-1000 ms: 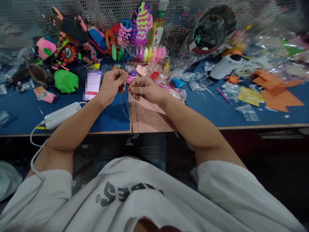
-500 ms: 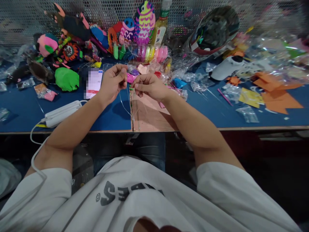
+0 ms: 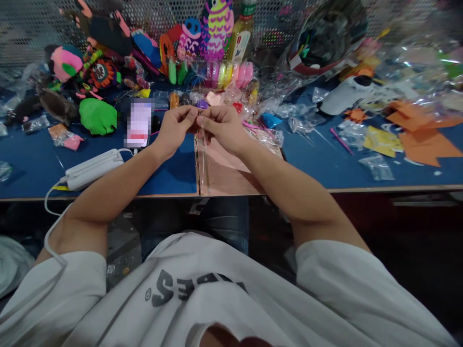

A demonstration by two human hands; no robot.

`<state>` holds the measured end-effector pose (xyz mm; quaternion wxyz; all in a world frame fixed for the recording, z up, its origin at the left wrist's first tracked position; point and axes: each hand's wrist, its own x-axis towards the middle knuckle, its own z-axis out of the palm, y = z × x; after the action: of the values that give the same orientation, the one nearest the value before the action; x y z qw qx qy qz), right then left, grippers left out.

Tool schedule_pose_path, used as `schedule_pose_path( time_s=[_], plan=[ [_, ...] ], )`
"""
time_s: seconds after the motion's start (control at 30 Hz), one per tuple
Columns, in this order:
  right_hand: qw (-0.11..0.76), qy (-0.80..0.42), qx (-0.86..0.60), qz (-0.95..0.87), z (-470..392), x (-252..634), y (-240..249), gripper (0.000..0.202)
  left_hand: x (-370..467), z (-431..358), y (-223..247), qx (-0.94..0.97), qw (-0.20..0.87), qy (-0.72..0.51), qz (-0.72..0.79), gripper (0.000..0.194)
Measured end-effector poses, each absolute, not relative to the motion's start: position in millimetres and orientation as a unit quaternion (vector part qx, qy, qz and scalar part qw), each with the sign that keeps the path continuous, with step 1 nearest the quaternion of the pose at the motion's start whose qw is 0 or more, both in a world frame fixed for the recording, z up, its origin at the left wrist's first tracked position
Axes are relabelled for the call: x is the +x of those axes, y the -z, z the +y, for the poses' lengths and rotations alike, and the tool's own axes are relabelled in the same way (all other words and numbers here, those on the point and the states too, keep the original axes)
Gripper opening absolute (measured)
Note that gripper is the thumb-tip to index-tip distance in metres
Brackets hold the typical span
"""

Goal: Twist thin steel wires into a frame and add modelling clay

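left hand and right hand meet fingertip to fingertip, fingers pinched narrow on a thin clear thread. the thread hangs below the fingers, over the counter.

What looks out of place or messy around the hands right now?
Nothing looks spilled or broken. Left hand and right hand pinch a thin clear strand together. Loose cellophane wrappers and orange paper scraps clutter the blue table.

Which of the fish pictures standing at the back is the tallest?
The pink and yellow fish with wavy stripes. It stands higher than the smaller pink and blue one to its left, reaching the top of the picture.
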<state>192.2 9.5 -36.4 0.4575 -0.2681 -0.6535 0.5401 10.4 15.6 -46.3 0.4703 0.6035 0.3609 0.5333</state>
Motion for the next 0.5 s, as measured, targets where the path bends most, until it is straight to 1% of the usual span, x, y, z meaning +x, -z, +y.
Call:
schedule_pose_path(
  time_s=[0.07, 0.13, 0.23, 0.33, 0.4, 0.5],
  plan=[
    [0.466, -0.519, -0.294, -0.653, 11, 193, 37, 0.050, 11, 12, 42, 0.589, 0.518, -0.511, 0.353, 0.045],
    [0.475, -0.500, -0.313, -0.653, 13, 193, 39, 0.044, 10, 8, 39, 0.583, 0.546, -0.492, 0.346, 0.038],
    [0.484, -0.489, -0.326, -0.649, 18, 195, 40, 0.037, 10, 6, 37, 0.580, 0.554, -0.488, 0.344, 0.028],
    [0.487, -0.482, -0.332, -0.648, 19, 198, 38, 0.036, 10, 8, 38, 0.561, 0.551, -0.495, 0.370, 0.022],
    [0.473, -0.493, -0.323, -0.655, 17, 199, 34, 0.040, 10, 10, 39, 0.544, 0.545, -0.505, 0.390, 0.021],
    [0.405, -0.530, -0.311, -0.677, 10, 200, 29, 0.043, 10, 13, 42, 0.518, 0.540, -0.530, 0.400, 0.018]
  ],
)
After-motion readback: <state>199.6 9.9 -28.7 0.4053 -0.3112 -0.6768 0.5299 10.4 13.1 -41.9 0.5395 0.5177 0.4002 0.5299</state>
